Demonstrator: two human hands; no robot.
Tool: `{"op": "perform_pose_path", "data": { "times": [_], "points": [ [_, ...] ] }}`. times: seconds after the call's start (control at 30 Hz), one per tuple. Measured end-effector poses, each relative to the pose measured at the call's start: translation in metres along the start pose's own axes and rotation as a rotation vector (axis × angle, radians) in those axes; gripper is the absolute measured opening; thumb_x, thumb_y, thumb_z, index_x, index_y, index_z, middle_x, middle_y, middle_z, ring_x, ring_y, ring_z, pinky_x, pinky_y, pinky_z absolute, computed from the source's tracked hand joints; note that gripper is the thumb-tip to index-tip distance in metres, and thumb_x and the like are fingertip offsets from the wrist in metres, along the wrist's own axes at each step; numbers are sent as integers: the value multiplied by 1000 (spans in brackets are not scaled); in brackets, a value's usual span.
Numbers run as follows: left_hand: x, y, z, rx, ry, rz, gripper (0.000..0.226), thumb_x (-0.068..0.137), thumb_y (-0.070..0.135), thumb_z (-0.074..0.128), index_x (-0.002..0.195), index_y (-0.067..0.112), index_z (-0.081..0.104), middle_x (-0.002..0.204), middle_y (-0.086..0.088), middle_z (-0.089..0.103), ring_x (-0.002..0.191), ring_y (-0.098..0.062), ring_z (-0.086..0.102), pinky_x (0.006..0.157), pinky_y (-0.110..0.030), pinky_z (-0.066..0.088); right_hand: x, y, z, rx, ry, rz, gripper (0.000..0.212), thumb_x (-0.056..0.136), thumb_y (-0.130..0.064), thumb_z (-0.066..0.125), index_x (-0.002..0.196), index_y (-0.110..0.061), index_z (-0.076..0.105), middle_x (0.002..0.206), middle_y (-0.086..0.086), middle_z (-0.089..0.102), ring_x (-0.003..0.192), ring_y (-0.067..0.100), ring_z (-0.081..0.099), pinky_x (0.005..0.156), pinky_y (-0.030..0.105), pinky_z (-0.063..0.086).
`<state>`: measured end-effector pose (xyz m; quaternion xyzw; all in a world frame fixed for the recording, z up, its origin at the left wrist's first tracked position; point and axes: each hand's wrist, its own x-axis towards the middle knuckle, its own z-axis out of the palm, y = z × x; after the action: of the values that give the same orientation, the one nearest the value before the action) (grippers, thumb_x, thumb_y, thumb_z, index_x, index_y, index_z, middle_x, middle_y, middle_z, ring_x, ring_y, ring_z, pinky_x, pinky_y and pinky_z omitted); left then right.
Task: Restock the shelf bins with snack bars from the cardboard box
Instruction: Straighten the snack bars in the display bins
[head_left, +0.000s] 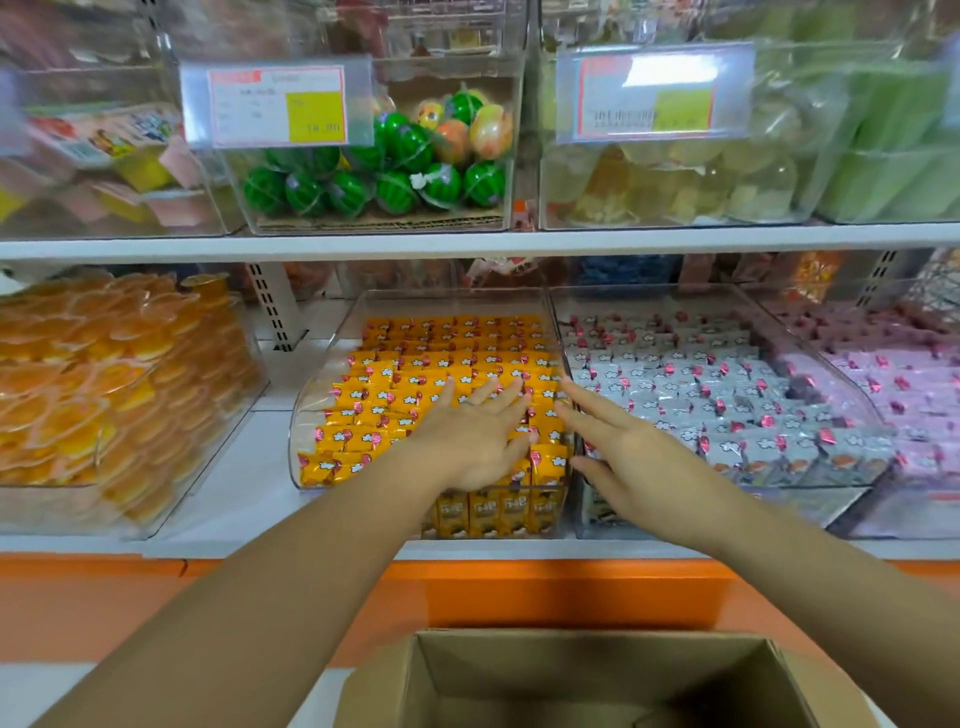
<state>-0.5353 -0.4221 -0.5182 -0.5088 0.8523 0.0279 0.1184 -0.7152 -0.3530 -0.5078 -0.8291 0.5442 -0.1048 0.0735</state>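
A clear plastic bin (311, 395) on the lower shelf is packed with rows of orange-wrapped snack bars (415, 353). My left hand (475, 431) lies flat on the bars near the bin's front right, fingers straight and spread. My right hand (618, 441) reaches beside it, fingers straight, along the wall between this bin and the neighbouring bin of silver-wrapped bars (727, 395). Neither hand holds anything. An open cardboard box (587, 675) sits below at the bottom of the view; what shows of its inside is bare.
A bin of orange jelly cups (104, 384) stands at the left and pink-wrapped bars (904, 384) at the right. The upper shelf (467, 241) carries bins of watermelon-patterned balls (374, 182) and pale sweets (675, 176). An orange ledge (519, 587) runs under the shelf.
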Motion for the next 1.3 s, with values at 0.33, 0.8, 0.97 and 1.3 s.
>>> {"op": "perform_pose_path", "data": {
  "times": [0.33,0.8,0.97,1.3],
  "points": [
    [-26,10,-8,-200,44,27,58,101,47,18,152,22,7,160,6,-3,147,-12,-6,117,-51,-10,1,2,0,61,19,-45,56,98,-24,48,149,-25,24,158,-14,-1,128,14,47,104,29,41],
    [-10,21,-12,-139,4,106,51,103,38,22,151,22,16,159,3,12,147,-14,5,116,-49,-13,2,3,-2,81,12,-60,54,97,-22,51,147,-23,30,159,-10,5,131,22,45,106,38,40],
    [-40,-19,-7,-213,179,-45,56,102,44,20,153,23,9,160,3,-1,147,-14,1,119,-41,-5,12,-8,-5,-112,99,-86,53,97,-25,50,146,-19,32,156,1,25,145,19,16,113,27,-2],
    [-32,-85,18,-184,85,-355,79,94,63,12,151,11,-4,159,-9,-11,146,-23,-13,119,-40,-5,63,-67,27,-148,-176,-106,59,102,-41,25,152,-16,7,160,0,1,147,16,-1,118,37,-2]
  ]
}}
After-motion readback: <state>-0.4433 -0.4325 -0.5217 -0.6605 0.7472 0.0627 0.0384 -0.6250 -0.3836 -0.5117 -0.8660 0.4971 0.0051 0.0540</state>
